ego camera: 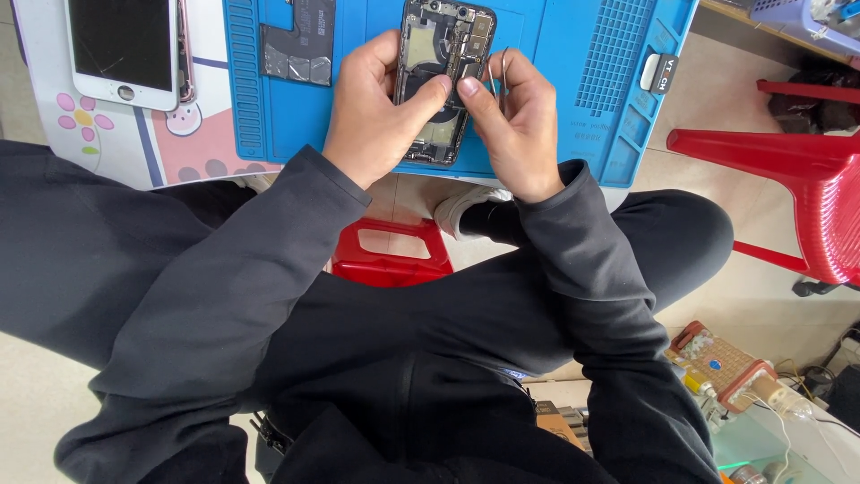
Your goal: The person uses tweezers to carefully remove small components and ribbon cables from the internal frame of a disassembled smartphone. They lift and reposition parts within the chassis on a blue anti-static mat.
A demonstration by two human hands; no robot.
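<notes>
An opened phone body point(445, 54) with its inner parts exposed lies on a blue work mat point(555, 63). My left hand point(372, 112) grips its left edge, thumb pressing on the middle of the inside. My right hand point(512, 121) rests on the phone's right side, thumb beside the left thumb, and holds thin metal tweezers point(503, 73) upright between the fingers. A black battery-like part point(300, 40) sits on the mat to the left.
A white phone screen with a cracked glass point(125, 49) lies on a patterned white pad point(134, 143) at the left. Red plastic stools stand at the right point(797, 170) and under me point(394, 255). Electronic clutter point(743, 376) sits at the lower right.
</notes>
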